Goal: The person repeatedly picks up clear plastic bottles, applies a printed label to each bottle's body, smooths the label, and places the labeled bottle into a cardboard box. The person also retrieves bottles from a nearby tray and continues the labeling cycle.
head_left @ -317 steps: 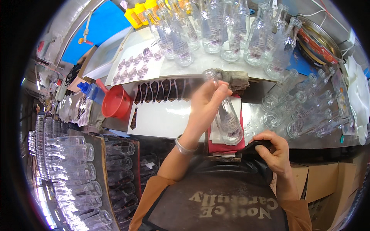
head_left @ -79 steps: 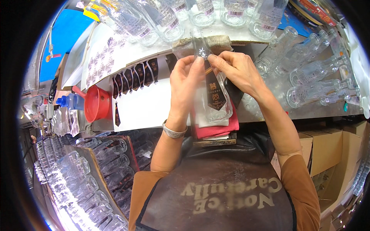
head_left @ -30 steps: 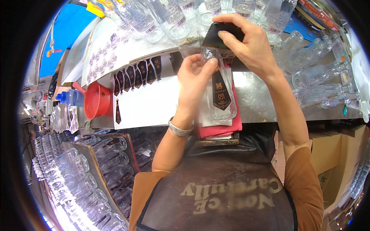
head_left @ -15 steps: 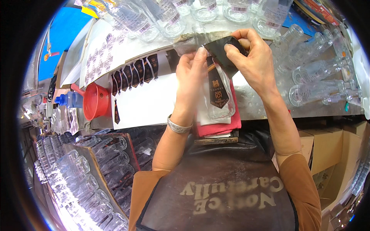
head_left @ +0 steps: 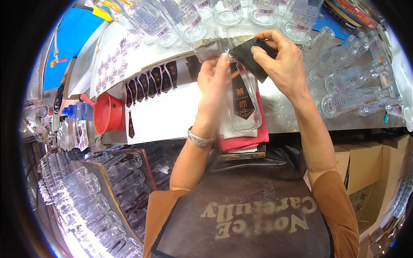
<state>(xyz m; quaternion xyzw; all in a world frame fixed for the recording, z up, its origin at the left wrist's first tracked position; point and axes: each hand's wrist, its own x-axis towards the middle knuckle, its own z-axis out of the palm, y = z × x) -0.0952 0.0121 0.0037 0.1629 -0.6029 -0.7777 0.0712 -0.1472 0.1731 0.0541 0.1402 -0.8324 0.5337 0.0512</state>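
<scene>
A clear glass bottle (head_left: pixel 243 101) with a dark tie-shaped label lies on a red cloth (head_left: pixel 245 141), neck pointing away. The left hand (head_left: pixel 215 84) grips its neck; the right hand (head_left: pixel 282 60) pinches a black pad (head_left: pixel 251 56) against it.

Bottle (head_left: pixel 243 107) on cloth (head_left: pixel 245 139); funnel (head_left: pixel 107 112) left; bottle row (head_left: pixel 352 86) right.

A clear glass bottle (head_left: pixel 243 103) lies flat in the upper middle of the frame, neck pointing toward the top edge. A dark tie-shaped label (head_left: pixel 241 96) with gold marks runs down its front. At its neck, a black wedge-shaped pad (head_left: pixel 249 58) presses against the label's upper end.
</scene>
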